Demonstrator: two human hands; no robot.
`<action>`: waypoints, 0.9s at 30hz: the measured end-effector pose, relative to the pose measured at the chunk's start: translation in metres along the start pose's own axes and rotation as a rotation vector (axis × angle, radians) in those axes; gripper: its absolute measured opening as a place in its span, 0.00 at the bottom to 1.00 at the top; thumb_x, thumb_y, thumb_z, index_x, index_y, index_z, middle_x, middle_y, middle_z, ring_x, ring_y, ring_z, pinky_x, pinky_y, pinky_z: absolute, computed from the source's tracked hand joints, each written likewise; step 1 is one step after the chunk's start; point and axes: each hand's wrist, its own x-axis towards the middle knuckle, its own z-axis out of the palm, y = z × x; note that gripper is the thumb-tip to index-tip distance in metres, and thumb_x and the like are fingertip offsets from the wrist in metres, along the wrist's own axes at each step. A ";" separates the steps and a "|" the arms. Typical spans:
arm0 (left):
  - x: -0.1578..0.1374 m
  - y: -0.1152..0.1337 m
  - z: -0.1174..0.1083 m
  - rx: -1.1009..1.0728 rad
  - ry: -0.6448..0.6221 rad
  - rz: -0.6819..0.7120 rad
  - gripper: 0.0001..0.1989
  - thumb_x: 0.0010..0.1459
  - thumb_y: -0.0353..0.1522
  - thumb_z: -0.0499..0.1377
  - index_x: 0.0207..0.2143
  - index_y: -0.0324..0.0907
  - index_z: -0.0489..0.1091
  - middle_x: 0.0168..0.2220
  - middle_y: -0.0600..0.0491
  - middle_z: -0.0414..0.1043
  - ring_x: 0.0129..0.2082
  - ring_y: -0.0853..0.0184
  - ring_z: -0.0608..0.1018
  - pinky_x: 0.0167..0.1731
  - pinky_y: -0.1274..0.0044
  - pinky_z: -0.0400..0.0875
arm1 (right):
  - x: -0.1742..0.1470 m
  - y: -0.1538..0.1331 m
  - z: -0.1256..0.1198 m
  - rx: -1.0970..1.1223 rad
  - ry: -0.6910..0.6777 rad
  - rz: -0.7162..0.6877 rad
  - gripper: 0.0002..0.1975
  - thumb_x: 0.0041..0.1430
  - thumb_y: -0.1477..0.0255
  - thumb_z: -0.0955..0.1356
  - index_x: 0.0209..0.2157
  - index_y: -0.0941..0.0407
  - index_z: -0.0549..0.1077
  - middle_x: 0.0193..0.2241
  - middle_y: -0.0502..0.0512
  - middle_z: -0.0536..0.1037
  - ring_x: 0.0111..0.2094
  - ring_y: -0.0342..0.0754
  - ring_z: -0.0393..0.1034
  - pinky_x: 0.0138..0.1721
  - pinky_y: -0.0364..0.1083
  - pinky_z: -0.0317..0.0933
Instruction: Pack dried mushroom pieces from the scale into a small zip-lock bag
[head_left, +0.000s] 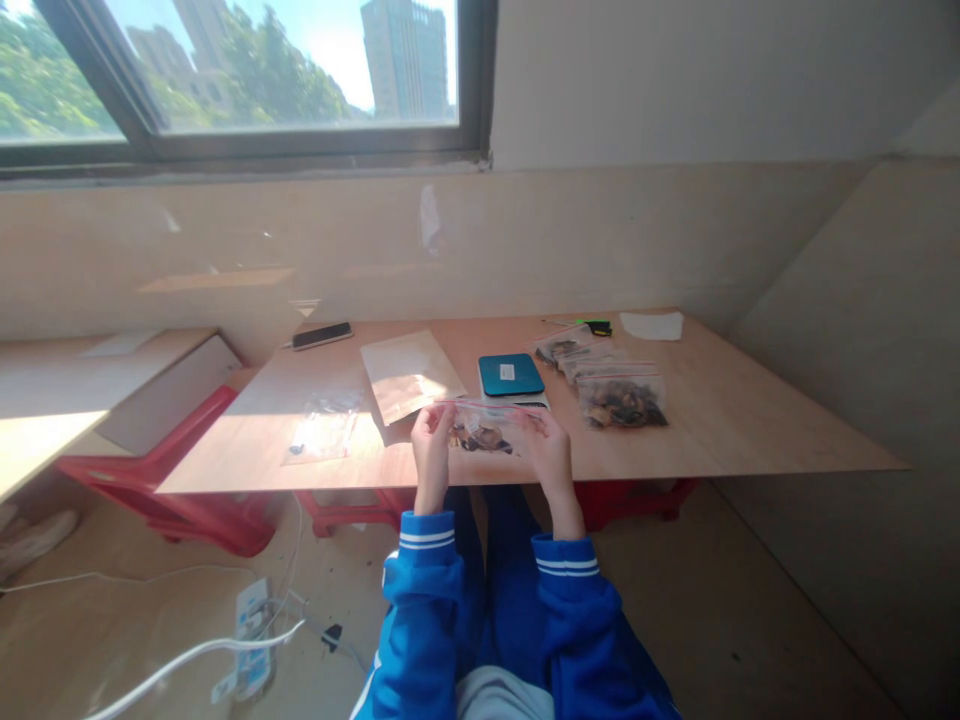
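Both hands, left hand (pixel 433 432) and right hand (pixel 550 447), pinch the top corners of a clear zip bag (pixel 484 428) of dark pieces, above the worktop's (pixel 750 420) near edge. I count one teal scale (pixel 511 376) behind it. Filled bags (pixel 611 385) are stacked right, one flat bag (pixel 324 432) left, with open room at both ends.

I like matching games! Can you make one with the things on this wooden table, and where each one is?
Things:
1. clear plastic bag with dark pieces
2. black flat phone
3. teal square scale
4. white paper sheet

Places:
A. far right corner of the table
B. held between both hands
C. far left, near the wall
D. middle, just behind the hands

Pairs: 1-B, 2-C, 3-D, 4-A
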 end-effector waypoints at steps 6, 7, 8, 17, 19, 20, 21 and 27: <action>0.000 0.001 0.000 -0.001 0.003 -0.004 0.14 0.51 0.41 0.63 0.33 0.39 0.71 0.30 0.55 0.72 0.31 0.70 0.74 0.36 0.77 0.66 | 0.000 -0.005 -0.001 0.007 0.026 -0.059 0.17 0.57 0.56 0.66 0.36 0.56 0.73 0.36 0.59 0.81 0.39 0.54 0.76 0.47 0.54 0.67; 0.000 0.001 0.001 0.003 -0.014 -0.014 0.14 0.51 0.41 0.63 0.33 0.39 0.71 0.30 0.54 0.72 0.31 0.69 0.74 0.36 0.76 0.66 | 0.000 -0.006 -0.002 0.008 0.051 -0.066 0.17 0.57 0.56 0.66 0.36 0.56 0.73 0.36 0.59 0.81 0.39 0.54 0.76 0.47 0.54 0.67; 0.000 0.002 0.001 0.009 -0.033 -0.024 0.14 0.51 0.41 0.63 0.33 0.39 0.71 0.30 0.54 0.73 0.31 0.69 0.74 0.37 0.76 0.67 | 0.000 -0.007 -0.002 0.007 0.074 -0.073 0.17 0.58 0.56 0.65 0.35 0.56 0.73 0.35 0.59 0.81 0.39 0.54 0.76 0.46 0.54 0.67; -0.001 0.005 0.000 0.043 -0.072 -0.048 0.13 0.50 0.40 0.64 0.32 0.39 0.72 0.29 0.53 0.74 0.32 0.67 0.76 0.38 0.74 0.69 | -0.002 -0.013 -0.003 -0.003 0.164 -0.115 0.17 0.57 0.56 0.65 0.31 0.57 0.73 0.32 0.59 0.80 0.38 0.53 0.75 0.45 0.52 0.67; -0.001 0.006 0.000 0.046 -0.061 -0.046 0.13 0.50 0.40 0.64 0.32 0.39 0.72 0.29 0.54 0.74 0.31 0.67 0.76 0.36 0.75 0.69 | -0.003 -0.014 -0.002 -0.002 0.181 -0.123 0.16 0.57 0.57 0.66 0.30 0.57 0.73 0.32 0.58 0.80 0.38 0.52 0.75 0.44 0.51 0.67; -0.002 0.006 0.000 0.047 -0.054 -0.044 0.13 0.50 0.39 0.64 0.32 0.39 0.72 0.29 0.54 0.74 0.31 0.68 0.76 0.35 0.75 0.68 | -0.003 -0.014 -0.001 0.000 0.190 -0.128 0.16 0.57 0.57 0.66 0.30 0.57 0.73 0.32 0.57 0.80 0.37 0.52 0.74 0.44 0.51 0.67; -0.002 0.006 0.000 0.049 -0.047 -0.042 0.13 0.50 0.39 0.64 0.32 0.39 0.72 0.29 0.54 0.74 0.31 0.68 0.76 0.35 0.76 0.68 | -0.003 -0.014 0.000 0.004 0.200 -0.132 0.16 0.57 0.58 0.66 0.30 0.57 0.73 0.31 0.57 0.80 0.37 0.51 0.74 0.44 0.51 0.67; 0.000 0.001 -0.001 0.022 -0.034 -0.034 0.12 0.51 0.39 0.63 0.32 0.40 0.71 0.29 0.56 0.72 0.31 0.70 0.75 0.34 0.78 0.67 | -0.001 -0.012 0.003 0.081 0.179 -0.104 0.15 0.57 0.58 0.67 0.30 0.56 0.73 0.30 0.56 0.80 0.35 0.50 0.75 0.43 0.51 0.67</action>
